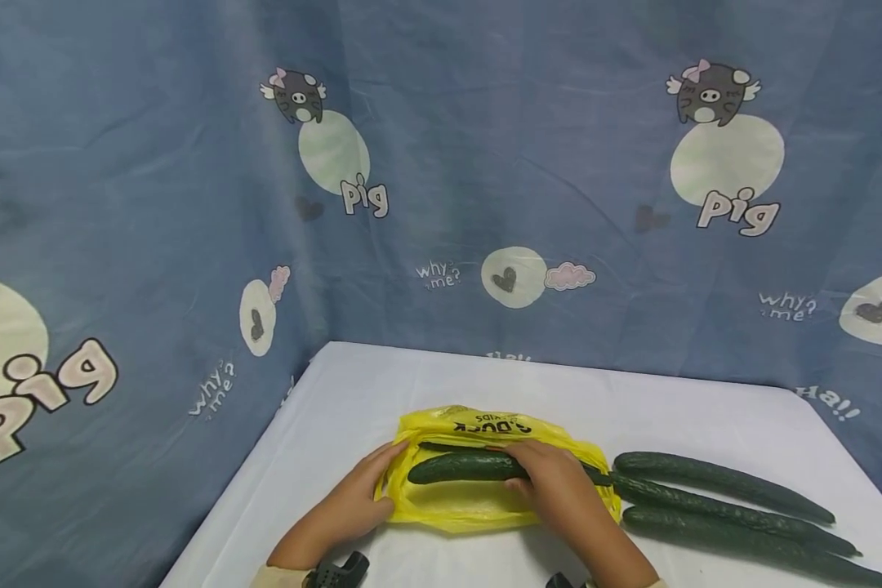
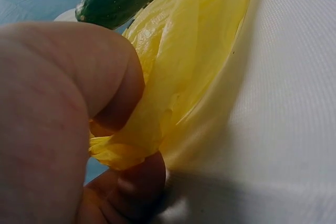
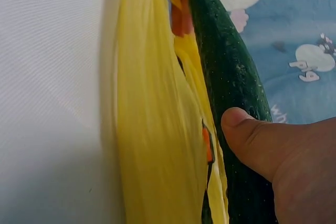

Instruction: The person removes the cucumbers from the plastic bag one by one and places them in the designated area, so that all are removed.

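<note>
A yellow plastic bag (image 1: 456,516) with dark lettering lies open-mouthed in the middle of the white table. My left hand (image 1: 354,500) pinches the left edge of its mouth, the plastic (image 2: 142,148) bunched between thumb and fingers in the left wrist view. With my right hand (image 1: 559,482) I hold a long green cucumber (image 1: 459,467) lengthwise over the bag opening, its rounded end pointing left; the thumb presses along its side in the right wrist view. Behind it, partly hidden in the bag, show a dark long thing (image 1: 441,447) and a small orange piece (image 3: 207,145).
Three more cucumbers lie to the right of the bag: a back one (image 1: 720,482), a middle one (image 1: 735,513) and a front one (image 1: 750,543). A blue curtain (image 1: 441,163) with pig prints hangs behind and left of the white table (image 1: 382,376).
</note>
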Action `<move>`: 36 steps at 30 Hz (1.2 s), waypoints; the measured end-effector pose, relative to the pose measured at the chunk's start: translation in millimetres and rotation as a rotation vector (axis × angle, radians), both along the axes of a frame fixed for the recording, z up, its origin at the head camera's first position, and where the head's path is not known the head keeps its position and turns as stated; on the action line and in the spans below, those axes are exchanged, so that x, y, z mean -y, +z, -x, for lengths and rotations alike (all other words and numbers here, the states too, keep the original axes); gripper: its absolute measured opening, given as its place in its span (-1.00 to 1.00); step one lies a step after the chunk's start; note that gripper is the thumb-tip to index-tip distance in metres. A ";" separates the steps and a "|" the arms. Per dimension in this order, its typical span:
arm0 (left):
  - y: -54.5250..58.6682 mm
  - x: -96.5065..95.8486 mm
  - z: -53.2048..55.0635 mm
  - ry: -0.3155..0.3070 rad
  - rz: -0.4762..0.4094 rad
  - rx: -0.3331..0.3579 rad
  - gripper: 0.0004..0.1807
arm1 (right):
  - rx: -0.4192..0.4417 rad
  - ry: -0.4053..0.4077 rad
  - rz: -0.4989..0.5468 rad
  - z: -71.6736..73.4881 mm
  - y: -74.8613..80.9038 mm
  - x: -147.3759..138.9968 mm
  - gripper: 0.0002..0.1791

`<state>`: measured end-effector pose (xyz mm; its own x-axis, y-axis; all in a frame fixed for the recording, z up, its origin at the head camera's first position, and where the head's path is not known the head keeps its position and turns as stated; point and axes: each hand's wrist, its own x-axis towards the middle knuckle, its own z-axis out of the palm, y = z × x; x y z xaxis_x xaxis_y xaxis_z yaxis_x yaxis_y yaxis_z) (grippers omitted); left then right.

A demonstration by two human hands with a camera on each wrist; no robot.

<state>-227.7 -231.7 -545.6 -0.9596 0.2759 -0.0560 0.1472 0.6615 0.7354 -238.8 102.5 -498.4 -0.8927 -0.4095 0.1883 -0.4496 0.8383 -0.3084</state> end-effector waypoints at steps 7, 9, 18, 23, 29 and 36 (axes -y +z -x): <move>-0.8 0.6 -0.5 0.016 0.006 -0.015 0.05 | -0.020 -0.006 0.007 -3.7 -1.5 -7.2 -0.44; -2.4 0.1 -1.9 0.021 0.006 -0.020 0.05 | -0.041 -0.007 0.006 -4.9 -3.0 -9.6 -0.46; -4.0 0.6 -3.6 0.026 0.016 -0.019 0.04 | -0.128 -0.024 0.024 -12.1 -10.5 -24.0 -0.48; -3.7 -3.5 -2.6 0.013 0.012 -0.013 0.04 | -0.112 -0.053 0.011 -17.3 -13.6 -36.7 -0.47; -0.2 -7.0 -1.9 0.027 0.012 -0.005 0.04 | -0.064 -0.089 0.010 -24.6 -12.1 -52.0 -0.47; 2.8 -7.9 -2.2 0.044 0.024 -0.008 0.05 | -0.086 -0.088 -0.002 -29.8 -13.7 -64.6 -0.47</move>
<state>-225.5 -223.8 -542.8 -0.9713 0.2316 -0.0541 0.1234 0.6849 0.7181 -209.1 167.1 -512.1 -0.9056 -0.3310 0.2653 -0.3994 0.8761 -0.2701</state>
